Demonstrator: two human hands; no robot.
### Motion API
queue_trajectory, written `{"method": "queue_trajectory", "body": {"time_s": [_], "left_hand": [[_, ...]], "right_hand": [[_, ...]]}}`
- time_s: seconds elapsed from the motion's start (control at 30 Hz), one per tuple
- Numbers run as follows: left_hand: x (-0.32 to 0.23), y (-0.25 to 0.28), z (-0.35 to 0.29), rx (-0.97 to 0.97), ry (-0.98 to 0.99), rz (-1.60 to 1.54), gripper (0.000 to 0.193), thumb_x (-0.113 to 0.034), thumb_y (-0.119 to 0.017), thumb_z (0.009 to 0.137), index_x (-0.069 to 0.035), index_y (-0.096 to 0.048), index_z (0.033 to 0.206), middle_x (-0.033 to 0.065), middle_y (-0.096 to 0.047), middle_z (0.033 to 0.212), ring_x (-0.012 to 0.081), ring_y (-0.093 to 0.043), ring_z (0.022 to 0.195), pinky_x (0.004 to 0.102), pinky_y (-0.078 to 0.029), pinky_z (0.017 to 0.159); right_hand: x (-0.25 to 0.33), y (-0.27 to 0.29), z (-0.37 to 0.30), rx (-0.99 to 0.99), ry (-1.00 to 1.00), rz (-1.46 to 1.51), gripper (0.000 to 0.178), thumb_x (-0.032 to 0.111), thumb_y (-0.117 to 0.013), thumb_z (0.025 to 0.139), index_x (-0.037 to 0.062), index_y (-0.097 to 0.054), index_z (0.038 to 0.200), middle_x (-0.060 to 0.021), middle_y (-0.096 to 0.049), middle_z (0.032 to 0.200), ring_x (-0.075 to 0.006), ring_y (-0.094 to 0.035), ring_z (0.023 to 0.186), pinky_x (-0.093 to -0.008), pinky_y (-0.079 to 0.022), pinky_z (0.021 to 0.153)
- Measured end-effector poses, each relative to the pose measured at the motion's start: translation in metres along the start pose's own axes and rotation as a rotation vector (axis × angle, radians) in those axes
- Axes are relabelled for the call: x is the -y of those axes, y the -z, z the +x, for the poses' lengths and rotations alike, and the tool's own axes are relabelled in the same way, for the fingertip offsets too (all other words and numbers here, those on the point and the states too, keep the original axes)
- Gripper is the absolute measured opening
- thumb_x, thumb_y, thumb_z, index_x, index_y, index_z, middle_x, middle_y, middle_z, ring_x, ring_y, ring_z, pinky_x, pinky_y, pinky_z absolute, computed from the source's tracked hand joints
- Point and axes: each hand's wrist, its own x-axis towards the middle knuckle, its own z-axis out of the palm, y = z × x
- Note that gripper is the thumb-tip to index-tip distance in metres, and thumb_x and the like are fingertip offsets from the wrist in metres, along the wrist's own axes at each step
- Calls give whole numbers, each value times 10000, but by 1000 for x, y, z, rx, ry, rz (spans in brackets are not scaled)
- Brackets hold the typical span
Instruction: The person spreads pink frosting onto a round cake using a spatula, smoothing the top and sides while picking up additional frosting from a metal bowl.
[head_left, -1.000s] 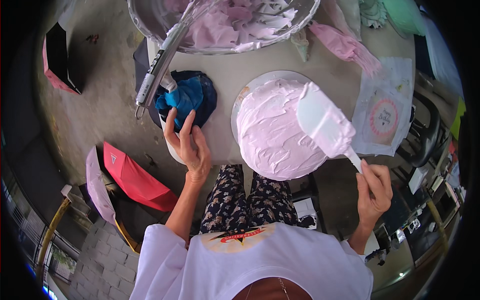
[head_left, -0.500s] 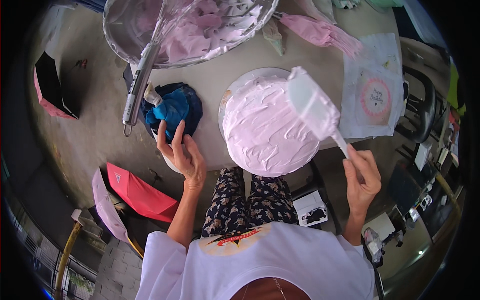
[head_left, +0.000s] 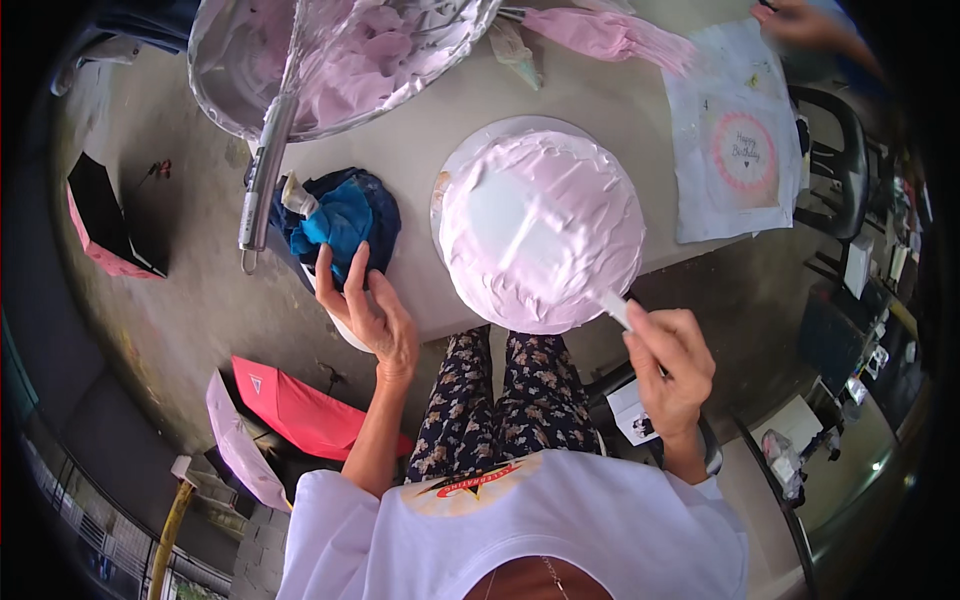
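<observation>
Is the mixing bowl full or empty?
Not empty: pink cream lies in the bowl, clinging to its sides. How full, cannot tell; the frame cuts it off.

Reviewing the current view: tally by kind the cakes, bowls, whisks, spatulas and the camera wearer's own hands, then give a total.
Frosted cake: 1
Mixing bowl: 1
Wire whisk: 1
Spatula: 1
Own hands: 2 (left hand, fingers spread; right hand, gripping the spatula)
Total: 6
</observation>
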Motion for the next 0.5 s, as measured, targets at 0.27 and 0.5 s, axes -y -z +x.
{"method": "queue_trajectory", "body": {"time_s": [0.27, 0.5], "left_hand": [[1, 3, 2, 9, 0, -12, 315, 31, -508, 874, -51, -634, 1151, 186, -401, 1359, 328, -420, 1238, 401, -360, 1006], [1, 4, 2, 14, 0, -24, 295, 4, -506, 893, -55, -633, 1152, 186, -398, 1360, 333, -405, 1252, 413, -338, 1030]], "right_hand": [[-12, 3, -9, -132, 79, -209, 378, -91, -724, 717, 27, -697, 1075, -74, -566, 758, -180, -530, 599, -304, -433, 513], [-20, 0, -32, -279, -356, 163, 285, -51, -639, 851, 0, -662, 1131, -26, -582, 821, -73, -486, 682, -204, -365, 566]]}}
